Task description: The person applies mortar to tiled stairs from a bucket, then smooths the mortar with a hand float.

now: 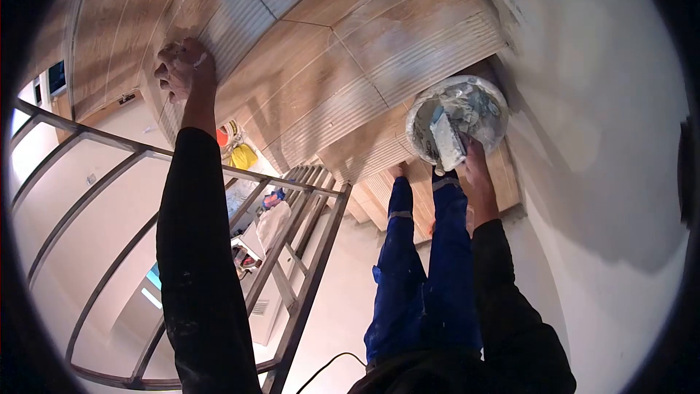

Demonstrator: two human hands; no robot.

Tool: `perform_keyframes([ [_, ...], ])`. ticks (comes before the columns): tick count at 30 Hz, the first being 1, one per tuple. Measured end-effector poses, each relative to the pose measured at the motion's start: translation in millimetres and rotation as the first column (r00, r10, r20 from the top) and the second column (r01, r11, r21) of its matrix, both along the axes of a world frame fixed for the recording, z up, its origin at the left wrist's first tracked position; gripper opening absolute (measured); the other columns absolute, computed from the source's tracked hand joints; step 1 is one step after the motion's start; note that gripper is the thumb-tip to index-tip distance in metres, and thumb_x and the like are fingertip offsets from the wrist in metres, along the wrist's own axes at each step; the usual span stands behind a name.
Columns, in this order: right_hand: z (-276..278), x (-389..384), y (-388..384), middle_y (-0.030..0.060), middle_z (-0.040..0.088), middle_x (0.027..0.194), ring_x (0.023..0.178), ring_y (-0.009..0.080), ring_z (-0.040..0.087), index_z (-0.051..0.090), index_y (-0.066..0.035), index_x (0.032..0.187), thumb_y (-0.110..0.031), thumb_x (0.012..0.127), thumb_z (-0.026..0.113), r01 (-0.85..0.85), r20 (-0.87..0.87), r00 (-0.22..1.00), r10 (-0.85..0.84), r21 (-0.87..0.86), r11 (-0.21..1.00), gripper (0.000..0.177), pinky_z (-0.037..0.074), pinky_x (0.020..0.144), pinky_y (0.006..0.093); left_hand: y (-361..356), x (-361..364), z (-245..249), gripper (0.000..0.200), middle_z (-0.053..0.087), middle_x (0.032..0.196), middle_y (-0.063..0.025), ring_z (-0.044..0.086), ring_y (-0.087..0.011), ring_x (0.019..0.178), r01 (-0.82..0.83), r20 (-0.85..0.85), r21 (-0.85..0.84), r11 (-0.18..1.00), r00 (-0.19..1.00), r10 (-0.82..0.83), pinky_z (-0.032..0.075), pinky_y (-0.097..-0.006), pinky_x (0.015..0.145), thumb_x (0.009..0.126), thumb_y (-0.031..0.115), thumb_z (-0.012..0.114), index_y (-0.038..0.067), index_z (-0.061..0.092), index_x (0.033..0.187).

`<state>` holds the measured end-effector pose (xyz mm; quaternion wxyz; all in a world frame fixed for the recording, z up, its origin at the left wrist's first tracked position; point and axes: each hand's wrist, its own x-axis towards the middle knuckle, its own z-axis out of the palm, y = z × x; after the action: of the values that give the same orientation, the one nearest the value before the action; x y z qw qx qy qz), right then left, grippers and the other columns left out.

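My right hand [477,171] grips a wide putty knife [446,140] whose blade is coated with white paste. The blade is tilted over the mouth of a round white bucket [503,128], which holds thick whitish-grey paste [474,106] smeared up its inner wall. The bucket stands on a wood-look step close to the wall. Stretched far forward, my left hand [188,69] has its fingers curled at the side edge of a higher stair tread [284,55]. White smears mark that hand. Its fingertips are partly hidden.
Wood-look stairs with grooved nosings [306,135] rise ahead. A metal railing [109,142] runs along the open left side, above a lower floor with clutter and a yellow item [243,157]. A pale wall [583,109] bounds the right. My blue-trousered legs [408,284] stand below the bucket.
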<state>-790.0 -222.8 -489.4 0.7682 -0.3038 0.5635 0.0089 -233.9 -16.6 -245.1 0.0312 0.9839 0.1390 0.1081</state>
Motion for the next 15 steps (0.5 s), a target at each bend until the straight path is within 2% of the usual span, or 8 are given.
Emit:
perform_keyframes([
  [1,0.0,11.4,4.4,0.0126,0.072,0.114,0.103,0.0225,0.071,0.067,-0.004,0.130,-0.030,0.103,0.061,0.000,0.002,1.000,0.000,0.001,1.000,0.037,0.059,0.088,0.0407,0.4,2.0,-0.8,0.067,0.045,0.149,-0.0229,0.046,-0.0447,0.139,0.000,0.002,0.001,1.000,1.000,0.000,0.037,-0.0728,0.106,0.092,0.062,0.055,0.019,0.054,0.143],
  [3,-7.7,32.1,6.6,0.0171,0.072,0.116,0.097,0.0308,0.073,0.070,-0.005,0.124,-0.030,0.102,0.061,-0.288,-0.207,0.951,0.232,-0.306,0.908,0.035,0.059,0.086,0.0436,4.7,6.8,-6.1,0.068,0.045,0.150,-0.0231,0.046,-0.0448,0.138,-0.021,0.022,0.038,0.999,1.000,0.020,0.036,-0.0735,0.106,0.092,0.063,0.055,0.019,0.053,0.143],
  [4,-35.4,29.6,7.3,0.0171,0.072,0.116,0.097,0.0308,0.073,0.070,-0.005,0.124,-0.030,0.102,0.061,-0.289,-0.215,0.949,0.231,-0.299,0.909,0.035,0.059,0.086,0.0436,4.8,5.9,-6.6,0.068,0.045,0.150,-0.0231,0.046,-0.0448,0.138,-0.019,0.013,0.042,0.999,1.000,0.018,0.036,-0.0735,0.106,0.092,0.063,0.055,0.019,0.053,0.143],
  [6,-108.8,10.2,14.5,0.0220,0.073,0.113,0.094,0.0404,0.072,0.074,-0.005,0.114,-0.032,0.099,0.060,-0.546,-0.365,0.837,0.406,-0.590,0.595,0.034,0.058,0.085,0.0474,-0.3,3.4,-4.8,0.065,0.050,0.141,-0.0221,0.052,-0.0402,0.130,-0.021,0.051,0.095,0.995,0.999,0.016,0.041,-0.0640,0.102,0.089,0.058,0.058,0.019,0.054,0.140],
  [9,-98.3,7.0,-7.9,0.0236,0.074,0.105,0.095,0.0460,0.070,0.076,-0.003,0.104,-0.035,0.099,0.058,-0.548,-0.426,0.826,0.369,-0.454,0.702,0.038,0.056,0.085,0.0508,0.8,0.6,1.0,0.067,0.049,0.143,-0.0232,0.053,-0.0407,0.130,0.018,-0.019,0.088,0.996,1.000,-0.016,0.041,-0.0640,0.102,0.088,0.059,0.058,0.017,0.054,0.140],
  [11,-44.8,20.8,-17.8,0.0231,0.075,0.094,0.092,0.0448,0.071,0.077,-0.002,0.099,-0.038,0.099,0.059,-0.602,-0.475,0.788,0.392,-0.457,0.654,0.041,0.055,0.085,0.0514,28.7,29.0,-23.3,0.070,0.048,0.146,-0.0240,0.050,-0.0414,0.133,0.053,0.002,0.163,0.985,0.999,-0.054,0.041,-0.0643,0.103,0.088,0.060,0.057,0.016,0.054,0.141],
  [13,-21.8,23.0,-21.8,0.0230,0.075,0.092,0.092,0.0438,0.072,0.077,-0.002,0.101,-0.036,0.098,0.062,-0.584,-0.504,0.799,0.327,-0.526,0.618,0.038,0.055,0.085,0.0505,12.5,9.9,-5.4,0.073,0.045,0.152,-0.0212,0.044,-0.0471,0.138,0.034,-0.010,0.008,0.999,0.999,-0.034,0.035,-0.0696,0.110,0.091,0.066,0.055,0.019,0.054,0.147],
  [15,-5.1,34.7,-17.2,0.0229,0.076,0.093,0.092,0.0431,0.072,0.078,-0.003,0.101,-0.036,0.097,0.064,-0.607,-0.536,0.783,0.314,-0.553,0.571,0.036,0.056,0.085,0.0498,19.5,11.0,-14.0,0.070,0.046,0.154,-0.0194,0.043,-0.0464,0.139,0.021,0.005,0.013,1.000,1.000,-0.021,0.034,-0.0686,0.111,0.092,0.066,0.053,0.020,0.057,0.145],
])
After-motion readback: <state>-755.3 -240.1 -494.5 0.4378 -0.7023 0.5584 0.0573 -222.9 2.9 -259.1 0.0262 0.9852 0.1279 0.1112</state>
